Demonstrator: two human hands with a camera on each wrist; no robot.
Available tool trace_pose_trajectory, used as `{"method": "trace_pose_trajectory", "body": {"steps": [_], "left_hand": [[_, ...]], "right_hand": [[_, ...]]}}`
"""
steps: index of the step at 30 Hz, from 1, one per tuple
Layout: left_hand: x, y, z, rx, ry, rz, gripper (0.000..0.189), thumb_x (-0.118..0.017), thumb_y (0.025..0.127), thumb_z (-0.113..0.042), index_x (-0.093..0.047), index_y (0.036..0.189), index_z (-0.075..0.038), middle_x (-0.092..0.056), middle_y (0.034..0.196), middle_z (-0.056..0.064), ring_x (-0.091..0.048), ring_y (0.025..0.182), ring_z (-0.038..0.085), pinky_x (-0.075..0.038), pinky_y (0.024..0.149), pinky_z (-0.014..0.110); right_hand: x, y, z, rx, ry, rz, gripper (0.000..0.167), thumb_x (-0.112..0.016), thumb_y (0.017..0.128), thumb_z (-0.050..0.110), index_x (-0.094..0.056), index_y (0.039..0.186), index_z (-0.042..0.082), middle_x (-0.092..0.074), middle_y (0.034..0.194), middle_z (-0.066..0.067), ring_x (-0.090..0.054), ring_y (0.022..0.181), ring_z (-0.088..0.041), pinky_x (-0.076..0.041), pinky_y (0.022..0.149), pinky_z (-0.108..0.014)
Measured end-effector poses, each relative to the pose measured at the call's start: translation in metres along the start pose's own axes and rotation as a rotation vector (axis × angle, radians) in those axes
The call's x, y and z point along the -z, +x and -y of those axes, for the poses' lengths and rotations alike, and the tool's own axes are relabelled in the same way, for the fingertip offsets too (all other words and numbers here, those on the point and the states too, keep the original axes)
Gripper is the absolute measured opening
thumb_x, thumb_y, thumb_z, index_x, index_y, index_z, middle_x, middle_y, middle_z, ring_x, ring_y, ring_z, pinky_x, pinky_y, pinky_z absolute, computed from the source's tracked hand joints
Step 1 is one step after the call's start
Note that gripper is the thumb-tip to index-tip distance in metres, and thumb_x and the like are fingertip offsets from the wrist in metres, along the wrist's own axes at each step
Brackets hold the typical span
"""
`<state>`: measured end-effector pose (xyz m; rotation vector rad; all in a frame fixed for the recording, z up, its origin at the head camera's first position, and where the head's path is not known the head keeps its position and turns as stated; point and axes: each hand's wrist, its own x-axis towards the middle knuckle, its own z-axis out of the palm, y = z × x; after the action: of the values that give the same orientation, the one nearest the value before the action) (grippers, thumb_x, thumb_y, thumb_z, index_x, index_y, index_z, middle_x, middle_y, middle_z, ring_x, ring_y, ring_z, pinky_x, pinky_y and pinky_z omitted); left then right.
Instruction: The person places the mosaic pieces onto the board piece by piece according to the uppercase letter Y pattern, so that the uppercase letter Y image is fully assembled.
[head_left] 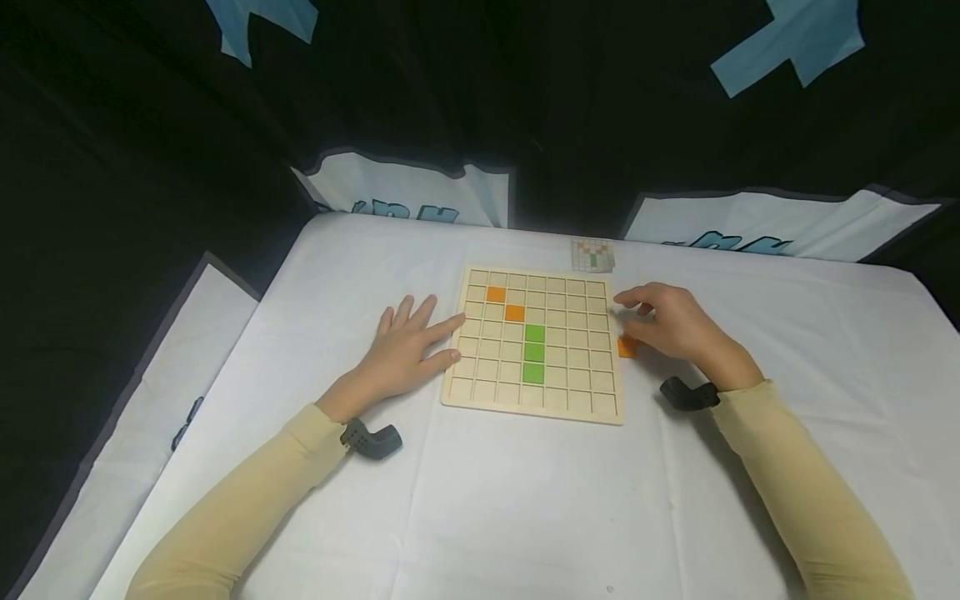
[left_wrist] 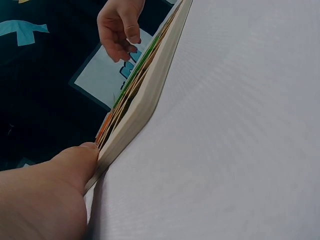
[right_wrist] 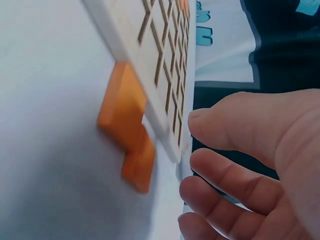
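Observation:
A pale wooden grid board [head_left: 570,383] lies flat on the table. Two orange tiles step diagonally across its squares, an upper one [head_left: 496,294] and a lower one [head_left: 514,313], followed by a column of three green tiles [head_left: 534,352]. My left hand [head_left: 397,354] is spread at the board's left side, thumb and index fingertips resting on the rim. Off the right edge my right hand [head_left: 667,321] hovers, fingers loosely bent with nothing between them. Below it two loose orange tiles lie against the board's side, a nearer one [right_wrist: 122,107] and a farther one [right_wrist: 140,162].
A small card [head_left: 592,255] printed with a grid and coloured squares lies behind the board's far right corner. White cloth [head_left: 517,500] covers the table. Dark curtains [head_left: 480,92] with blue tape hang behind and at the left.

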<state>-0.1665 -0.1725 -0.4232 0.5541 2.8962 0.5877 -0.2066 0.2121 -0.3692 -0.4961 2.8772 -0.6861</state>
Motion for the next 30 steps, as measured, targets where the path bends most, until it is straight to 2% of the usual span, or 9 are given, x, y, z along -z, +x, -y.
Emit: {"method": "trace_pose_trajectory", "body": {"steps": [19,30], "left_hand": [[0.000,0.000,0.001,-0.003,-0.006,0.000,0.060,-0.053,0.103,-0.049,-0.041,0.157,-0.027,-0.017,0.169,0.025,-0.003,0.156,0.054,0.000,0.123,0.072],[-0.001,0.000,0.000,-0.001,0.000,-0.002,0.060,-0.053,0.103,-0.049,-0.041,0.157,-0.028,-0.017,0.169,0.024,-0.003,0.156,0.053,-0.001,0.123,0.071]], "right_hand": [[-0.007,-0.010,-0.014,-0.040,0.008,-0.016,0.042,-0.071,0.090,0.006,-0.066,0.131,-0.002,-0.066,0.127,-0.024,-0.058,0.104,-0.036,-0.053,0.086,-0.046],[-0.010,-0.011,-0.017,-0.028,0.013,-0.017,0.041,-0.067,0.087,-0.002,-0.068,0.128,-0.004,-0.068,0.123,-0.025,-0.058,0.101,-0.035,-0.053,0.090,-0.049]]}}
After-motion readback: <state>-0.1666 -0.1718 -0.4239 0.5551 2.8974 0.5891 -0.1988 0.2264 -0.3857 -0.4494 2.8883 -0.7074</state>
